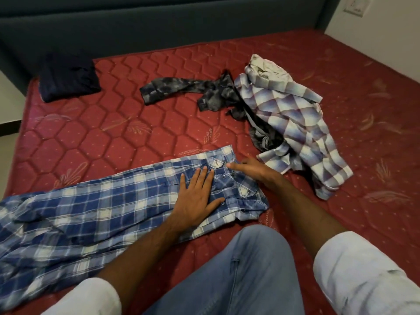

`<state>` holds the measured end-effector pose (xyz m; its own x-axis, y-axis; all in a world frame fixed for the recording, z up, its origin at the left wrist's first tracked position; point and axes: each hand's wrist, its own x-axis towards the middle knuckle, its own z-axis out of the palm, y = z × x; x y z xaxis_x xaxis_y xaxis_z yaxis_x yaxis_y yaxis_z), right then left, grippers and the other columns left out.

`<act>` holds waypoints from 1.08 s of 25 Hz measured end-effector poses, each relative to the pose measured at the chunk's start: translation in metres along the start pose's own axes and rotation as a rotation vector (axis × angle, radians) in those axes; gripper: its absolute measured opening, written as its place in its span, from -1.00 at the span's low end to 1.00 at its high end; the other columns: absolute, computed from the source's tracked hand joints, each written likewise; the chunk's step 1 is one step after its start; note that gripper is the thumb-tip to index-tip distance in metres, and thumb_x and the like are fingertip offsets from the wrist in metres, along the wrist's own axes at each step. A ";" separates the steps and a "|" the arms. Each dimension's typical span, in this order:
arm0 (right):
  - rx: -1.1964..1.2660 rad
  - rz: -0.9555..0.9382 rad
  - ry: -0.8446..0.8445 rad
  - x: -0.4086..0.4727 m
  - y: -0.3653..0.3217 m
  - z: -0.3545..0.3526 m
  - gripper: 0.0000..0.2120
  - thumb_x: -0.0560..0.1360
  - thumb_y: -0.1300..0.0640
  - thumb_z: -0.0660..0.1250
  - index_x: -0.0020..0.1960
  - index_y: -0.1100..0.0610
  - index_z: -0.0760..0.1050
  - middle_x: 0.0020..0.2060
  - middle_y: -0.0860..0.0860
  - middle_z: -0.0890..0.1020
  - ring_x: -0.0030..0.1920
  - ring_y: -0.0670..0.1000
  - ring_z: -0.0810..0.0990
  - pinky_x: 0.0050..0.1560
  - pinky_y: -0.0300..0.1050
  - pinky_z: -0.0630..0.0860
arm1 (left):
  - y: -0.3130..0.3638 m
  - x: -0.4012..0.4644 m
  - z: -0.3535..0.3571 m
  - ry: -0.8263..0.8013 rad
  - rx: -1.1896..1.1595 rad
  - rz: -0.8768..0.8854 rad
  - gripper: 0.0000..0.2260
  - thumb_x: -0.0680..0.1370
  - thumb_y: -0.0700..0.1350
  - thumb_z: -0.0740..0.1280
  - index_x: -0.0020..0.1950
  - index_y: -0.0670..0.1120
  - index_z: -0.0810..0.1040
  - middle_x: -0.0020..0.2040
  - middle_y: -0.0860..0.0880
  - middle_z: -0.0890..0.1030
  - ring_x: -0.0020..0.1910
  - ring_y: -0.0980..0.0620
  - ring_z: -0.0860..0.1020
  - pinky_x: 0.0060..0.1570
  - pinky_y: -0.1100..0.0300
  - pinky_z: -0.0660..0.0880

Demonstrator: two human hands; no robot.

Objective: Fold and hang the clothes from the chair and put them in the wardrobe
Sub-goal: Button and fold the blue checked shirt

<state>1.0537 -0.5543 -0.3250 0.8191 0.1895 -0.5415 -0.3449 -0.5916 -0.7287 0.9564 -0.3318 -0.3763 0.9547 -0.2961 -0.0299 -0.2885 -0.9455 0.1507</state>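
Left hand (197, 196) lies flat, fingers straight and spread; right hand (252, 170) just beside it, forefinger extended.

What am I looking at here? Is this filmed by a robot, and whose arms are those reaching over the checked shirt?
No robot: a person wears a wide-angle camera on the head, so the one picture looks forward and down at their own arms. The knee in blue jeans at the bottom is theirs too.

The surface is a red quilted mattress. In front lies a blue plaid shirt, spread lengthwise. The left hand presses flat on it near the collar, fingers straight. The right hand rests at the collar, one finger pointing along the cloth. Neither hand grips anything.

Farther back lie a crumpled purple-and-white checked shirt, a dark grey patterned garment partly under it, and a folded dark navy garment at the far left.
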 end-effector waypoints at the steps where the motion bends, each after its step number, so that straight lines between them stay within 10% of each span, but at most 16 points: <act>1: 0.002 0.034 -0.046 0.002 0.003 -0.001 -0.26 0.33 -0.41 0.49 0.28 0.10 0.60 0.25 -0.04 0.60 0.22 0.03 0.55 0.19 -0.02 0.49 | 0.001 -0.001 0.000 0.016 -0.018 -0.002 -0.21 0.61 0.44 -0.14 0.67 -0.02 -0.19 0.66 -0.01 -0.19 0.64 -0.01 -0.21 0.56 -0.27 -0.16; 6: -0.100 0.057 -0.300 -0.014 0.007 -0.015 -0.35 0.23 -0.12 0.68 0.24 0.04 0.60 0.08 -0.02 0.73 0.13 0.06 0.69 0.22 0.15 0.58 | 0.002 -0.013 -0.005 0.085 -0.177 0.069 -0.31 0.67 0.34 -0.04 0.67 0.03 -0.19 0.67 0.04 -0.21 0.62 0.10 -0.25 0.59 -0.16 -0.19; 10: 0.146 -0.029 -0.073 -0.021 0.015 -0.024 -0.70 0.40 0.28 0.58 0.08 0.15 0.58 -0.08 0.05 0.71 -0.01 0.03 0.71 0.01 -0.13 0.63 | 0.000 -0.023 0.000 0.042 -0.066 0.200 -0.25 0.64 0.39 -0.05 0.67 -0.01 -0.18 0.67 -0.03 -0.20 0.63 0.04 -0.24 0.57 -0.25 -0.12; 15: -0.023 -0.114 0.089 -0.040 0.022 -0.015 -0.59 0.50 -0.13 0.48 -0.03 0.23 0.49 -0.28 0.06 0.48 -0.34 -0.08 0.46 -0.31 -0.18 0.37 | 0.002 -0.022 0.004 -0.004 0.008 0.169 -0.21 0.61 0.45 -0.14 0.66 -0.01 -0.23 0.66 -0.06 -0.21 0.63 -0.01 -0.27 0.56 -0.26 -0.12; 19: 0.017 -0.058 0.079 -0.084 0.049 -0.014 -0.26 0.34 -0.22 0.57 0.27 0.09 0.27 0.07 0.03 0.54 0.03 -0.02 0.58 -0.15 -0.18 0.48 | 0.001 -0.023 0.006 0.017 0.007 0.157 -0.26 0.63 0.41 -0.17 0.67 -0.01 -0.20 0.67 -0.06 -0.19 0.63 0.00 -0.26 0.57 -0.24 -0.11; 23: 0.096 -0.216 0.164 -0.121 0.083 0.002 -0.57 0.36 0.08 0.64 0.05 0.16 0.47 -0.09 0.04 0.57 -0.16 -0.07 0.53 -0.21 -0.24 0.46 | 0.001 -0.023 0.007 0.022 0.002 0.160 -0.28 0.63 0.39 -0.22 0.67 -0.01 -0.19 0.67 -0.05 -0.19 0.63 0.01 -0.26 0.57 -0.22 -0.12; 27: -0.205 -0.274 0.465 -0.128 0.100 0.016 -0.69 0.29 -0.13 0.65 -0.18 -0.02 0.58 -0.08 -0.06 0.49 -0.04 -0.11 0.46 -0.09 -0.27 0.41 | 0.002 -0.024 0.007 0.037 -0.019 0.158 -0.29 0.64 0.39 -0.21 0.67 -0.01 -0.16 0.67 -0.05 -0.17 0.63 0.01 -0.24 0.58 -0.21 -0.13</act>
<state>0.9069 -0.6256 -0.3349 0.9974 0.0203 -0.0693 -0.0337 -0.7180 -0.6952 0.9323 -0.3274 -0.3826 0.8994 -0.4358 0.0322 -0.4347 -0.8846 0.1689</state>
